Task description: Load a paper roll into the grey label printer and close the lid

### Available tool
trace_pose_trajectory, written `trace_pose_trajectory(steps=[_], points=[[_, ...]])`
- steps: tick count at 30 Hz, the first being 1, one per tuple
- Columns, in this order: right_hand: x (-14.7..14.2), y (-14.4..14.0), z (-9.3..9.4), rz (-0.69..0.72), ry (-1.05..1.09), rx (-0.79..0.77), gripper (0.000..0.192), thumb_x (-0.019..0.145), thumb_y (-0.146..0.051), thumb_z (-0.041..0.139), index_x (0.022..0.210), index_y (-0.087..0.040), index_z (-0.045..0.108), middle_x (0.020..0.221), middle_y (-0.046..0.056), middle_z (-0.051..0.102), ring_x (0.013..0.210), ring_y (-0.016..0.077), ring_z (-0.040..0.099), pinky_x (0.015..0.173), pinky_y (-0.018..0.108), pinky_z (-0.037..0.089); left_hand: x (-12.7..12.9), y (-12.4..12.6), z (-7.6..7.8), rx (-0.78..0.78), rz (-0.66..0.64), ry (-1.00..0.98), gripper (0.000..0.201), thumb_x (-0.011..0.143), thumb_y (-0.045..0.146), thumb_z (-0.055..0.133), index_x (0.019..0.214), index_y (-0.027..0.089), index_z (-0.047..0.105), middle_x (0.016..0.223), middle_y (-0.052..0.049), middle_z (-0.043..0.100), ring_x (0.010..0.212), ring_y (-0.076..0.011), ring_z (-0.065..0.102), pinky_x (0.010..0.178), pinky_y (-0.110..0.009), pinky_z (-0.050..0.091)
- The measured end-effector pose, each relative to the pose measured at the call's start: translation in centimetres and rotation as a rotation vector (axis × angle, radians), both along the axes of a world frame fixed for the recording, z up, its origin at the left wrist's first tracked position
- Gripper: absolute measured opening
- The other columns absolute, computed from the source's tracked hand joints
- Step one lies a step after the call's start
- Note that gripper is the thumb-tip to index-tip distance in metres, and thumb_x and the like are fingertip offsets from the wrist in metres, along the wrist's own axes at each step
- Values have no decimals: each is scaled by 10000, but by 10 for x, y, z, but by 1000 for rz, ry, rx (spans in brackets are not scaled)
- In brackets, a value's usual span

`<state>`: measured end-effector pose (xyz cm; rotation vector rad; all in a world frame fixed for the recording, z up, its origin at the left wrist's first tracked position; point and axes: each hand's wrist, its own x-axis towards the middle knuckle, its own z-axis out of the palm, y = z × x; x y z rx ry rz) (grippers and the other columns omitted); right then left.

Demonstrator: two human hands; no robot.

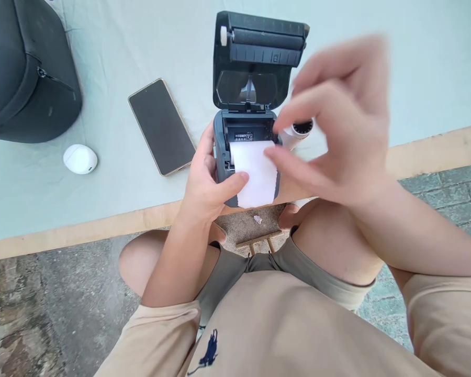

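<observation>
A small black portable label printer (220, 137) has its lid (251, 86) swung up, showing a dark roller (267, 39). White paper (255, 183) from a roll inside hangs over the printer's front edge. My left hand (210, 183) grips the printer from the left side, its thumb pressed on the paper. Over the printer's right side is my right hand (337, 120), slightly blurred. Its thumb and index fingertips are apart, with nothing visible between them, and the thumb tip overlaps the paper's right edge in view.
A dark smartphone (163, 128) lies left of the printer, with a white oval case (80, 159) farther left. A black zippered bag (31, 78) fills the upper left. Partly behind my right hand is a white cylindrical object (294, 135). The pale tablecloth (113, 31) ends at a wooden edge (102, 225).
</observation>
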<state>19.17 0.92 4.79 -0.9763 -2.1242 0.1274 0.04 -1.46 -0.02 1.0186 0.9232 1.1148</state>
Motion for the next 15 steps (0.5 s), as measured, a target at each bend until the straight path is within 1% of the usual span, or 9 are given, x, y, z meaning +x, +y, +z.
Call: trace_pose_trajectory(steps=[2, 3, 4, 5, 7, 10, 12, 13, 15], points=[[2, 2, 7, -87, 61, -64, 303, 892, -374, 562, 1171, -256, 553, 1305, 70, 550, 1353, 253, 468, 944, 376, 497, -1, 0, 1, 13, -13, 5, 695, 683, 465, 813, 1293, 277, 539, 1290, -96, 626, 1240, -393, 590, 956, -461, 550], [3, 3, 9, -97, 79, -116, 378, 905, -365, 549, 1265, -253, 509, 1396, 64, 508, 1399, 239, 439, 996, 365, 489, -1, 0, 1, 22, -18, 8, 683, 687, 456, 810, 1287, 269, 543, 1297, -99, 622, 1241, -391, 589, 964, -460, 546], [3, 4, 11, -86, 98, -166, 423, 917, -344, 540, 1321, -239, 472, 1436, 65, 485, 1392, 221, 458, 1024, 347, 486, -1, 0, 1, 29, -25, 10, 666, 699, 445, 801, 1285, 262, 543, 1295, -104, 622, 1230, -387, 595, 958, -456, 548], [4, 4, 11, -75, 122, -199, 435, 925, -324, 535, 1341, -226, 460, 1432, 68, 486, 1332, 203, 520, 1025, 332, 491, 0, 0, 0, 32, -31, 12, 651, 716, 436, 786, 1290, 256, 537, 1290, -108, 621, 1214, -382, 607, 943, -451, 554], [4, 5, 9, -68, 176, -211, 394, 924, -310, 543, 1305, -221, 499, 1370, 56, 518, 1138, 169, 619, 946, 314, 526, 0, 2, -4, 42, -33, 15, 650, 735, 434, 767, 1305, 247, 516, 1288, -117, 615, 1176, -373, 630, 900, -437, 570], [6, 6, 3, 51, 159, -93, 243, 918, -292, 554, 1145, -211, 589, 1086, 19, 641, 884, 135, 616, 831, 318, 529, -1, 7, -14, 105, -31, -2, 787, 648, 472, 819, 1316, 231, 480, 1279, -123, 616, 1149, -372, 643, 854, -420, 592], [6, 8, -1, 142, 41, -51, 147, 909, -264, 564, 1035, -206, 613, 886, 5, 648, 831, 139, 591, 796, 327, 512, -1, 10, -20, 151, -28, -25, 845, 589, 467, 850, 1303, 215, 474, 1261, -122, 621, 1153, -371, 641, 865, -418, 596], [7, 9, -3, 163, -23, -41, 113, 900, -255, 575, 996, -211, 616, 837, 1, 636, 813, 141, 581, 779, 329, 504, -2, 12, -22, 166, -30, -32, 835, 584, 455, 852, 1290, 208, 479, 1258, -122, 621, 1163, -368, 636, 882, -419, 594], [8, 10, -4, 188, -118, -37, 83, 887, -249, 596, 962, -227, 625, 856, 3, 639, 778, 138, 561, 736, 327, 490, -4, 13, -24, 187, -48, -37, 762, 613, 425, 839, 1258, 204, 498, 1270, -119, 613, 1179, -359, 630, 913, -419, 589]])
